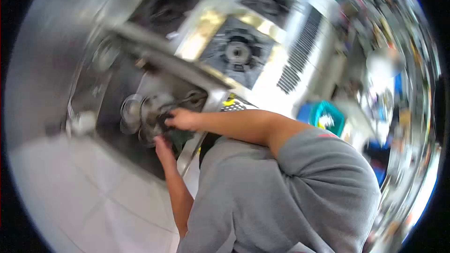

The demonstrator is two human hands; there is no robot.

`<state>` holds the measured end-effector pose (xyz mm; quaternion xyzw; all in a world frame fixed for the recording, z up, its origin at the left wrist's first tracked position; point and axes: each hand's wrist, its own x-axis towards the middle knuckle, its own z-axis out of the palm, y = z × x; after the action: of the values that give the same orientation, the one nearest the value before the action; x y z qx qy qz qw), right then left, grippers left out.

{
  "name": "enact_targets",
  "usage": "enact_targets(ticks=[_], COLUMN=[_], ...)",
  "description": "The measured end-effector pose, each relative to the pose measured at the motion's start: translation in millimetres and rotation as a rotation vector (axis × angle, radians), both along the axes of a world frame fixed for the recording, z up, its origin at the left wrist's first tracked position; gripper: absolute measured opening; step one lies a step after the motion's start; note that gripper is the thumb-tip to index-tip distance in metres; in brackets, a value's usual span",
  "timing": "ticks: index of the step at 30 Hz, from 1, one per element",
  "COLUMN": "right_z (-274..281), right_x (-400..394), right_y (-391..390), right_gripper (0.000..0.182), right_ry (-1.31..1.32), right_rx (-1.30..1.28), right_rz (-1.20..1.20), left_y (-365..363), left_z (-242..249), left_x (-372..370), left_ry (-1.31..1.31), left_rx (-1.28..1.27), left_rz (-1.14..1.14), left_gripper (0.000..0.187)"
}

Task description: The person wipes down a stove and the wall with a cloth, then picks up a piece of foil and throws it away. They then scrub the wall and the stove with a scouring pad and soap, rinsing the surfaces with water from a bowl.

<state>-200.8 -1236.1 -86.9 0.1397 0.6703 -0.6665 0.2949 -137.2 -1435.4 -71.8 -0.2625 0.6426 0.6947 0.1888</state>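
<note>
A steel sink basin (124, 72) lies ahead of me, with several round metal and clear dishes in it, blurred by motion. My left hand (164, 147) reaches in from below, its fingers closed at the edge of a round metal dish (149, 117). My right hand (183, 119) comes across from the right, just above the left one. Its fingers are curled around something dark, too blurred to name. Another round dish (131, 111) sits beside the one at my hands.
A gas stove with a burner (237, 52) stands beyond the basin. A black slotted grate (301, 49) runs along it. To the right are a teal basket (327, 118) and cluttered shelves. White tiles (93, 182) cover the surface at lower left.
</note>
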Motion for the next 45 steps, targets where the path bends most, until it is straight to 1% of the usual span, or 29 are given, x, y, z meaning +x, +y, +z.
enact_targets(ticks=[1,3,5,6,7,9,11,13,15,16,18,19,21,23,24,26,27,29,31,32,34,35,36,38,39,40,43,44,45], right_z=[12,37,32,39,46,48,44,51,57,57,45,57,66,65,64,65,66,70,74,85,94,67,106,95,94,98,83,78,82], right_x=[4,11,13,22,32,47,61,76,81,76,57,56,50,50,50,52,54,58,58,62,61,47,57,44,35,32,21,16,23], right_y=[11,32,39,45,54,65,65,62,53,46,41,44,43,43,46,50,51,54,60,61,49,46,49,49,49,41,23,16,23], right_gripper=[0.05,0.044,0.043,0.047,0.052,0.073,0.077,0.082,0.088,0.088,0.093,0.08,0.063,0.058,0.052,0.054,0.056,0.054,0.049,0.047,0.05,0.052,0.043,0.04,0.033,0.025,0.021,0.021,0.022], right_ry=[-0.034,-0.023,-0.053,-0.037,-0.024,-0.015,-0.043,-0.041,0.114,0.126,0.15,0.088,0.009,0.051,0.089,0.114,0.129,0.122,0.122,0.117,0.17,0.226,0.264,0.228,0.081,0.118,0.094,0.08,0.053], right_rx=[-0.018,-0.044,-0.083,-0.077,-0.07,-0.082,-0.123,-0.148,-0.063,-0.055,0.171,0.195,0.139,0.148,0.149,0.198,0.235,0.251,0.296,0.313,0.301,0.434,0.354,0.097,-0.031,-0.146,-0.177,-0.177,-0.11], right_rz=[-0.037,-0.112,-0.303,-0.343,-0.384,-0.379,-0.434,-0.487,-0.727,-0.742,-0.803,-0.718,-0.748,-0.814,-0.868,-0.886,-0.907,-0.897,-0.845,-0.837,-0.914,-0.831,-0.804,-0.706,-0.642,-0.667,-0.651,-0.615,-0.574], left_y=[-3,56,56,50,57,76,70,76,79,81,93,92,98,86,75,57,55,44,54,34,33,33,35,48,50,51,40,34,40], left_z=[-19,29,-2,-14,-6,17,-7,4,20,30,54,59,82,79,66,57,50,38,58,19,20,20,19,38,36,45,70,59,56], left_x=[-23,-44,-68,-74,-77,-75,-90,-88,-87,-85,-77,-80,-74,-91,-105,-127,-130,-132,-109,-129,-118,-118,-117,-108,-108,-108,-105,-107,-98], left_ry=[-0.12,-0.078,-0.055,-0.018,-0.024,-0.1,-0.182,-0.023,0.113,0.123,0.354,0.393,0.289,0.273,0.165,-0.022,-0.016,-0.168,-0.222,-0.244,-0.257,-0.232,-0.245,-0.22,-0.176,-0.132,-0.111,-0.102,-0.074], left_rx=[0.438,0.39,0.383,0.359,0.37,0.451,0.49,0.302,0.184,0.193,0.09,0.098,0.114,0.092,0.139,0.252,0.261,0.349,0.57,0.614,0.644,0.678,0.766,0.757,0.814,0.804,1.016,1.016,0.861], left_rz=[0.036,0.085,-0.2,-0.389,-0.46,-0.502,-0.54,-0.555,-0.603,-0.619,-0.699,-0.77,-0.698,-0.704,-0.744,-0.811,-0.805,-0.705,-0.697,-0.687,-0.567,-0.598,-0.59,-0.466,-0.388,-0.361,-0.478,-0.439,-0.44], left_gripper=[0.064,0.057,0.053,0.049,0.049,0.046,0.046,0.046,0.045,0.045,0.045,0.046,0.049,0.043,0.039,0.024,0.024,0.029,0.04,0.049,0.048,0.049,0.049,0.046,0.046,0.046,0.041,0.041,0.037])
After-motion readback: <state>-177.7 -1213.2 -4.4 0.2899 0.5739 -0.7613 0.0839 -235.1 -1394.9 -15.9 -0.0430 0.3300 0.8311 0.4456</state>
